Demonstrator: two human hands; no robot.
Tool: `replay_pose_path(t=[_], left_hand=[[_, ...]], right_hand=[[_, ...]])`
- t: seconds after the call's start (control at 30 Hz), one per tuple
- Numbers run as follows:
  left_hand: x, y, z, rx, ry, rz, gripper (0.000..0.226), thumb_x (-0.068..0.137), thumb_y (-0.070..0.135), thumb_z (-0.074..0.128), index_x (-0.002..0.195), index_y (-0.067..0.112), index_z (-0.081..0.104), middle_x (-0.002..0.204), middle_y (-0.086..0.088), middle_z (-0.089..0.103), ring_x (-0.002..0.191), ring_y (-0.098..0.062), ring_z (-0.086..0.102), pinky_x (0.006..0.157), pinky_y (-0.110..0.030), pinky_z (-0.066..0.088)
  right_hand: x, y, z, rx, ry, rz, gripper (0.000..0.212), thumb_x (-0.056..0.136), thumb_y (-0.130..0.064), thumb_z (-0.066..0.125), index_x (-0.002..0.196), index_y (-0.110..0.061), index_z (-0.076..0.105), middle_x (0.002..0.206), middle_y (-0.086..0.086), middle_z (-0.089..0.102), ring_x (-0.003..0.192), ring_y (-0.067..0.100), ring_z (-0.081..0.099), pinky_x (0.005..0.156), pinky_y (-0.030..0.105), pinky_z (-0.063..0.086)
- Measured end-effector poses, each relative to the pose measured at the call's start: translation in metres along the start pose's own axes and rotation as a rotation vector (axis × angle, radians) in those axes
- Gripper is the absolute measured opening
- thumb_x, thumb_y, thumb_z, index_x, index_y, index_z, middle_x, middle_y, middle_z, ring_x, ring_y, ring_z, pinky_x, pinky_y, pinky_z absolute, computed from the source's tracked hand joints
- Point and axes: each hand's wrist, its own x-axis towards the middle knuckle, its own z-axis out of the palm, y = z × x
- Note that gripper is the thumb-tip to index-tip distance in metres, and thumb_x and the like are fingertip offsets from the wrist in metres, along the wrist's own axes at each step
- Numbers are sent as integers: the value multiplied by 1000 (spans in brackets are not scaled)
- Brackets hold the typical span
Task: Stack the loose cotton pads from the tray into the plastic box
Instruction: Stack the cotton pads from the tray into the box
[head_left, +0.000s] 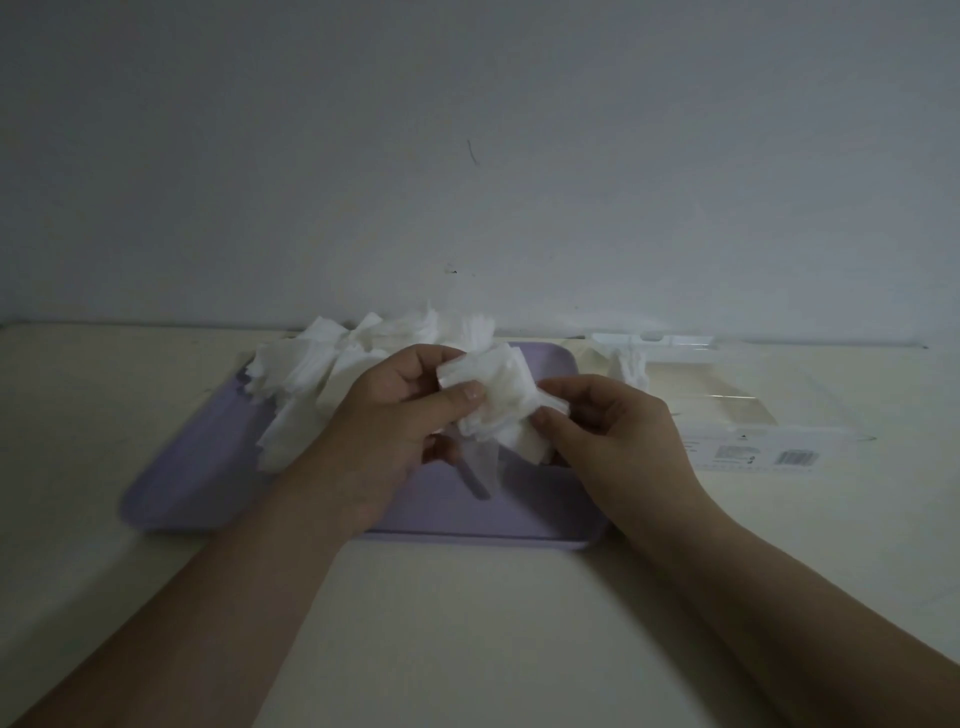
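Two hands meet above the lilac tray (208, 467): the left hand (395, 415) curls thumb and fingers round a small bunch of cotton pads (498, 400), and the right hand (608, 431) pinches that bunch's right edge. More loose pads (332, 364) are heaped on the tray's far left. The clear plastic box (727, 395) sits on the table (467, 623) just right of the tray, with a few pads (631, 364) showing at its far left corner.

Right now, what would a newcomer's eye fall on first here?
The left hand and right hand grip a messy bunch of cotton pads between them, above the middle of the lilac tray. A loose white pile covers the tray's far left part. The clear plastic box lies right of the tray.
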Motion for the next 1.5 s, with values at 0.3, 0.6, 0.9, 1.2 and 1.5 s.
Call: replay_pose_path(t=[0.3,0.6,0.9,1.2,1.5], left_hand=[[-4,0,5,172,-54,65,23,84,2,80,102,15,73,97,-8,78,84,-25,68,67,-31,55],[-7,-1,6,306,-29,124,21,83,-1,80,93,17,77,103,-20,76,104,-45,68,97,-53,55],[-6,-3,7,445,16,218,23,82,1,81,92,22,79,92,-8,78,88,-28,73,79,-35,59],[-7,-3,14,606,230,464,21,76,5,87,78,21,74,79,10,72,63,-6,62,57,-18,48],[0,9,-1,213,271,270,28,81,4,82,79,29,71,74,2,74,68,-14,66,66,-30,53]], right_hand=[[-4,-4,0,152,-90,-52,24,97,-3,66,115,-16,75,96,1,82,90,19,79,82,40,65],[-4,-6,-2,184,-107,-79,29,98,-1,64,101,-25,79,88,2,81,78,18,77,76,38,65],[-4,-12,-3,381,-195,1,36,99,4,56,98,-22,82,86,2,79,78,17,72,71,39,60],[0,-7,-1,480,-200,-36,31,86,11,69,107,-11,76,95,11,81,86,19,75,80,38,64],[3,0,2,400,-62,-3,35,93,8,67,116,-18,72,98,33,72,86,25,69,83,44,63]])
